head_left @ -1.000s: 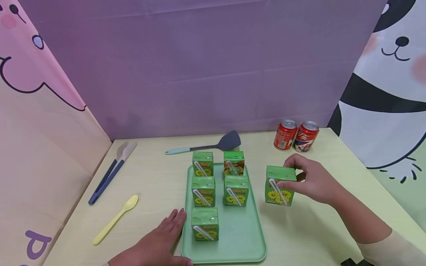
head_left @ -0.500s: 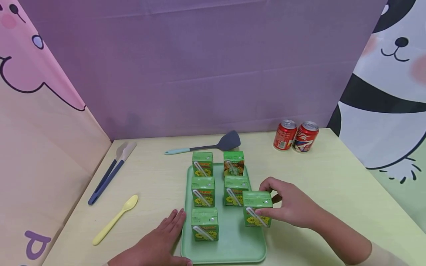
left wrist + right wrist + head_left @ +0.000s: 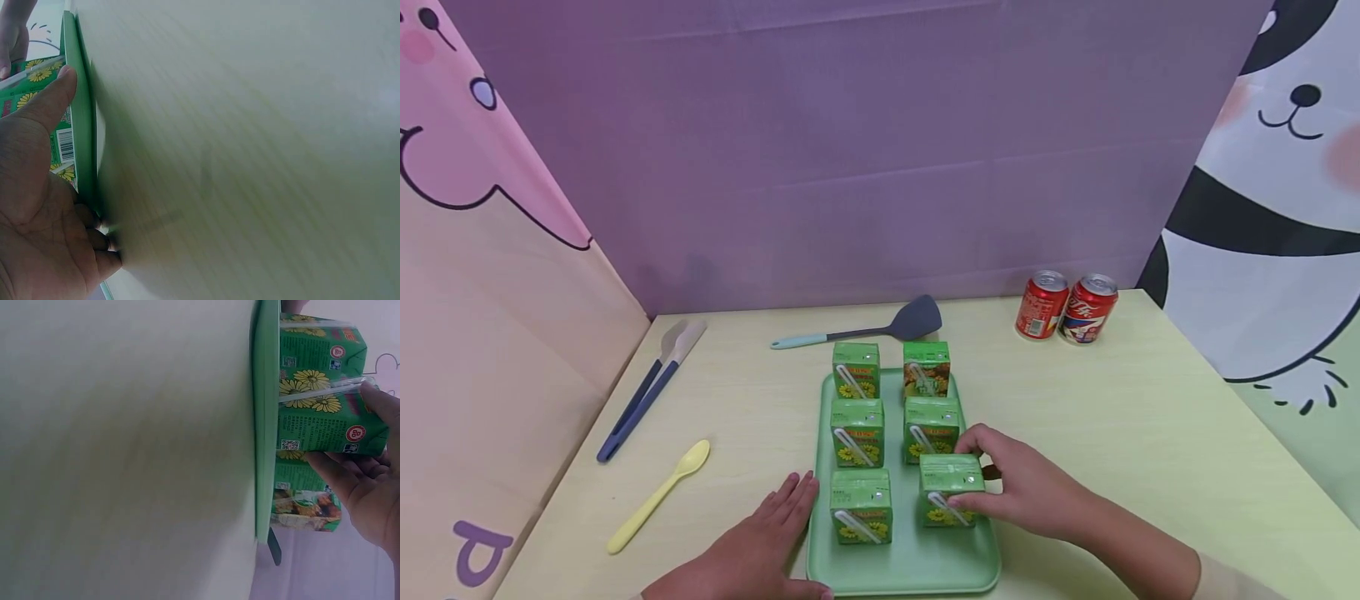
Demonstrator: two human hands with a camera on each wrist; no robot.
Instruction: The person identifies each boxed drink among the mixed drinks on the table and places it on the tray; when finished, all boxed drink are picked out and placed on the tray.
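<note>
My right hand (image 3: 1030, 487) grips a green drink carton (image 3: 951, 472), its thumb on the front face and fingers behind. The carton is upright at the right side of the pale green tray (image 3: 917, 571). In the right wrist view, the held carton (image 3: 331, 419) sits just over the tray's rim; whether its base touches cannot be told. My left hand (image 3: 748, 542) lies at the tray's left edge with fingers extended against it. Several other cartons stand on the tray, among them a carton (image 3: 861, 507) in the left column and a carton (image 3: 931, 429) behind the held one.
A dark spatula (image 3: 917, 318) lies behind the tray. Two red cans (image 3: 1042, 306) stand at the back right. Blue-handled tongs (image 3: 651, 396) and a yellow spoon (image 3: 658, 498) lie on the left. A purple backdrop (image 3: 880, 167) closes off the far side.
My right hand has carried the drink carton leftward and down from beside the tray to its right column. The left hand has stayed at the tray's edge.
</note>
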